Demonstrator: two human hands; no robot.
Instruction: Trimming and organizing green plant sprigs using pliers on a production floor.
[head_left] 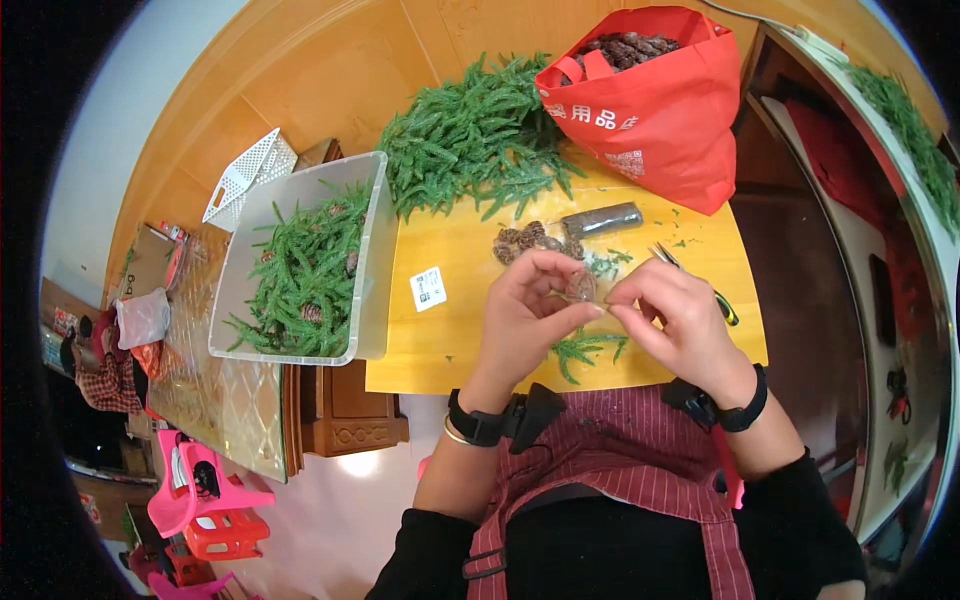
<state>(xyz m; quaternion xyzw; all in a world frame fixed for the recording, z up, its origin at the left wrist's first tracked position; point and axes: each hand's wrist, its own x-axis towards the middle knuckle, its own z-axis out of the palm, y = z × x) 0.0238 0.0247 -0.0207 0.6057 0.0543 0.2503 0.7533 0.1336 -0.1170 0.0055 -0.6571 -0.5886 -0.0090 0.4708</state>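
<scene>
My left hand [535, 305] is closed around a brown pine cone [581, 287], held above the yellow table [430, 345]. Close beside it, the thumb and fingertips of my right hand [675, 315] pinch at the cone's lower end; what lies between them is too small to make out. Behind my hands sits a small group of pine cones [520, 241]. A green artificial sprig [580, 352] lies just below the hands. Partly hidden by my right hand is a cutting tool with a green and black handle [726, 309].
At the left stands a clear plastic bin [368, 290] of green sprigs and cones. A heap of green sprigs [470, 130] and a red bag [650, 120] of pine cones fill the table's far side. Near them lie a dark wrapped bundle [602, 219] and a white label [427, 289].
</scene>
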